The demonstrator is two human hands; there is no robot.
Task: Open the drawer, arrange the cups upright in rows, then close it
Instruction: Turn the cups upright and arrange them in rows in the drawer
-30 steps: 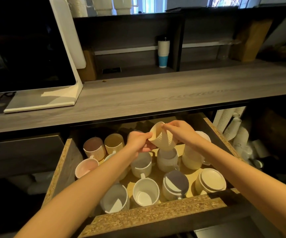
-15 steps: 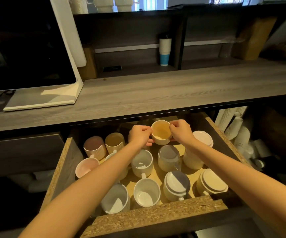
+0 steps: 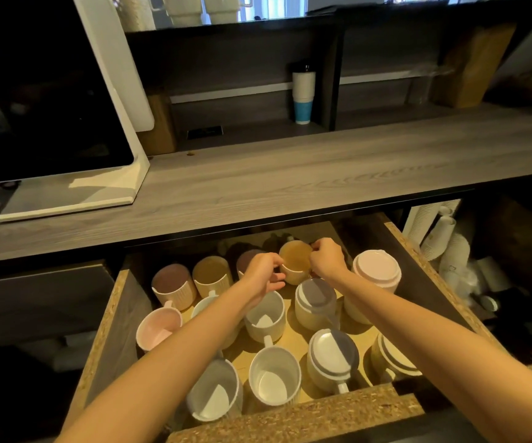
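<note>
The open chipboard-edged wooden drawer (image 3: 114, 318) fills the lower middle of the frame, under the grey wood-grain countertop (image 3: 290, 174). On the countertop, upper left of the frame, stands the white-framed dark monitor (image 3: 47, 100). Behind it, upper centre, a white and blue paper cup stack (image 3: 303, 92) sits in the dark shelf unit (image 3: 333, 68). In the drawer, ceramic cups stand in rows. At the back row's right end, upper middle of the drawer, the cream ribbed cup (image 3: 295, 263) stands upright between the left hand (image 3: 263, 272) and the right hand (image 3: 327, 259). To its right is a pink lidded cup (image 3: 376, 269); at lower right, outside the drawer, lie stacked white paper cups (image 3: 440, 231).
</note>
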